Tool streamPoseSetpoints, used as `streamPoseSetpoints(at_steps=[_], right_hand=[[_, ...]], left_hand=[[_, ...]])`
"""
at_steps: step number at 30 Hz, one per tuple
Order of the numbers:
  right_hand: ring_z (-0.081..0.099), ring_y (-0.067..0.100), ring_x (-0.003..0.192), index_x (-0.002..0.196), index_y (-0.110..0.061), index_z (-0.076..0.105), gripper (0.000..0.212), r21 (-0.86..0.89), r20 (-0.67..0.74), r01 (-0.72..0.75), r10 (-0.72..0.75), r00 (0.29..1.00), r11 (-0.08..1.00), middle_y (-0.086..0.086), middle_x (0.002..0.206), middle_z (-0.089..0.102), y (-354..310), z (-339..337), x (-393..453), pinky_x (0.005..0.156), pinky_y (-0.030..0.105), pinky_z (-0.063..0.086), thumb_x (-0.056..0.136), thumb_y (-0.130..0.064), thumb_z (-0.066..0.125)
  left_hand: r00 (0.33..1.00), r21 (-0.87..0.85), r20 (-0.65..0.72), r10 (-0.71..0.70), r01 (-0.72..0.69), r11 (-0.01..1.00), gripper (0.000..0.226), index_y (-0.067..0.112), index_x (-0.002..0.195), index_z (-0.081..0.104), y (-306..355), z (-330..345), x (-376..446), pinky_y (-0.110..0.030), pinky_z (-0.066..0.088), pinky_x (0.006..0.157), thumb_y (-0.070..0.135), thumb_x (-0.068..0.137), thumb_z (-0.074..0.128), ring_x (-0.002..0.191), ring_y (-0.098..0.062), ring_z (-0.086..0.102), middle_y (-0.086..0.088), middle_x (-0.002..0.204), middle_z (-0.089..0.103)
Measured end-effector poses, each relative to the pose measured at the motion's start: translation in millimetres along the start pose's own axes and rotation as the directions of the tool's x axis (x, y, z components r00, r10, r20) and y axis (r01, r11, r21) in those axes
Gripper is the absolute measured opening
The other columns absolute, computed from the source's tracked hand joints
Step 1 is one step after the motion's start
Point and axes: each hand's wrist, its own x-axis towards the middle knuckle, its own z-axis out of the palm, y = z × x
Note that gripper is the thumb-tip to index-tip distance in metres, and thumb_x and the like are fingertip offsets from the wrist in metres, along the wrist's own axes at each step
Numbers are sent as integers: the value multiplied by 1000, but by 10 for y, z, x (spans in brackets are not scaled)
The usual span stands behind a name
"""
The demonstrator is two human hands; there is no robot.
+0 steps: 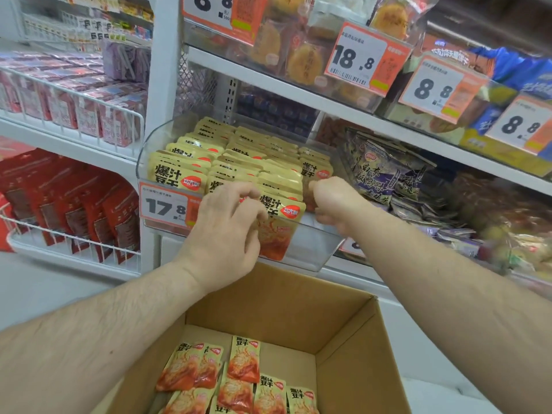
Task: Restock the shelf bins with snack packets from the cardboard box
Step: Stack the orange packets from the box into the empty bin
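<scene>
Nearest, at 6 o'clock: cardboard box point(343, 333), flaps up, with a thin layer of yellow-and-orange snack packets point(242, 366) left on its floor. Above it, toward 12 o'clock: clear shelf bin point(310, 249), packed with upright rows of the same packets and fronted by a 17.8 price tag point(167, 204). Left hand point(227, 234) at the bin's front edge, grip curled, fingertips on the front packet point(280, 216), apparently seating it. Right hand point(331, 201) at 3 o'clock of the left, grip curled tight at the bin's right front corner; held object, if any, not discernible. Step judged: tidying and squaring the front row. Next move likely calls for reaching down to the box for more packets and finding a gap in a nearly full bin. Beyond, at 2 o'clock: purple packets point(385, 171).
</scene>
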Motion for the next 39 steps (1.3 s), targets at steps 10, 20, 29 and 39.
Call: streamPoseSetpoints(at_steps=[10,20,29,39], right_hand=[[63,30,71,79,-15,60,12,-522,68,562,-625,778,642,2,72,64,1672,806,-945,59,33,45,78,-24,51],[69,23,84,79,-15,64,39,-586,304,-266,513,803,765,2,79,65,3233,1740,-907,62,28,54,79,-54,68],[63,17,98,123,-5,58,65,-597,339,-370,643,687,711,3,115,67,3398,2154,-1188,87,25,55,76,-42,83],[64,21,94,110,-9,66,34,-51,713,-746,547,438,664,8,100,73,3144,1229,-873,103,37,46,78,-9,77]], left_hand=[[505,74,805,-310,434,898,31,25,105,48,82,195,-431,-7,37,62,12,84,66,72,5,50,9,103,59],[322,132,881,-348,537,833,29,28,108,50,23,420,-673,-14,45,65,14,87,64,72,1,55,12,102,59],[267,204,863,-429,592,779,27,30,104,52,-72,390,-848,-15,42,60,11,87,61,75,-1,59,12,102,62],[119,307,846,-520,688,658,30,21,117,52,146,198,-882,-39,58,78,17,90,63,90,-20,68,1,105,67]])
